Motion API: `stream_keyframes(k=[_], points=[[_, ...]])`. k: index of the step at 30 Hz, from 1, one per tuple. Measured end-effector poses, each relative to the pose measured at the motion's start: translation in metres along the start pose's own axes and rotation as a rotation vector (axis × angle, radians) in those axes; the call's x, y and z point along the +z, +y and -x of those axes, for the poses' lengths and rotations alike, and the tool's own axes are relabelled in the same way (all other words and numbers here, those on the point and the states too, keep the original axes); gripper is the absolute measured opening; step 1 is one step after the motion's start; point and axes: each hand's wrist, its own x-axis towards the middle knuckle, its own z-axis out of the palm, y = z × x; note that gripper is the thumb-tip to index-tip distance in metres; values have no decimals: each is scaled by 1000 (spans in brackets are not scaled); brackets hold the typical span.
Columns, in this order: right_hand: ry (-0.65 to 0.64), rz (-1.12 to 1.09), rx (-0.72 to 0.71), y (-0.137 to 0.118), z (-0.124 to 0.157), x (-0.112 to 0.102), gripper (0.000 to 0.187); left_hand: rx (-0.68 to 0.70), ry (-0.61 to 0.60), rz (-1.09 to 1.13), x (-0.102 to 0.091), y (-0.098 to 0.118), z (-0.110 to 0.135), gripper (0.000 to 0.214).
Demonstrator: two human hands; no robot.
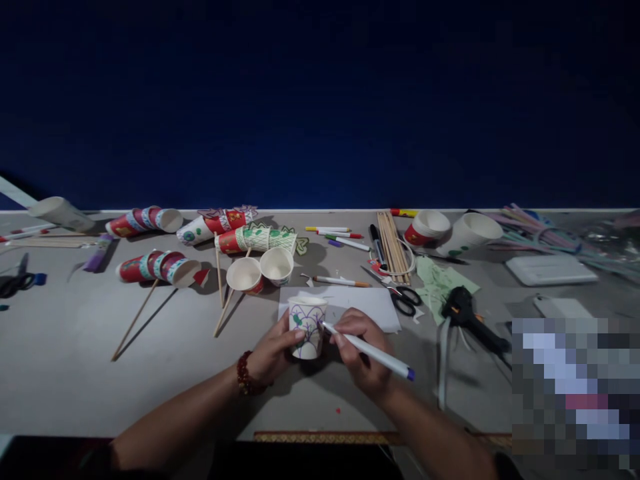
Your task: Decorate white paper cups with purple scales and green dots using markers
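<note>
A white paper cup (pixel 307 327) with purple arcs and green marks drawn on it stands upright on the grey table (pixel 70 360), just in front of a white sheet of paper (pixel 370 303). My left hand (pixel 274 353), with a red bead bracelet at the wrist, is wrapped around the cup's left side. My right hand (pixel 361 350) pinches a white marker with a purple cap end (pixel 367 351); its tip touches the cup's right side.
Decorated red and white paper cups on wooden sticks (pixel 160 267) lie at the left and centre. Two plain cups (pixel 260 270), markers (pixel 340 235), wooden sticks (pixel 393 247), black scissors (pixel 406 301) and a black glue gun (pixel 470 317) lie behind and right. A blurred patch covers the lower right.
</note>
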Motion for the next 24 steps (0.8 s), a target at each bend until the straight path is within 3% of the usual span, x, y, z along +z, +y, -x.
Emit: stream_keyframes(k=[6,11,24], points=[[28,-11,-20,-2,-3,-1,15,-25,-21,36,2,4,1,46],[22,5,0,-4,-4,0,14,-19,-65,-14,-3,3,2,54],[-18,46,-7,-7,-7,1,10,-31,-22,-4,0,2,0,49]])
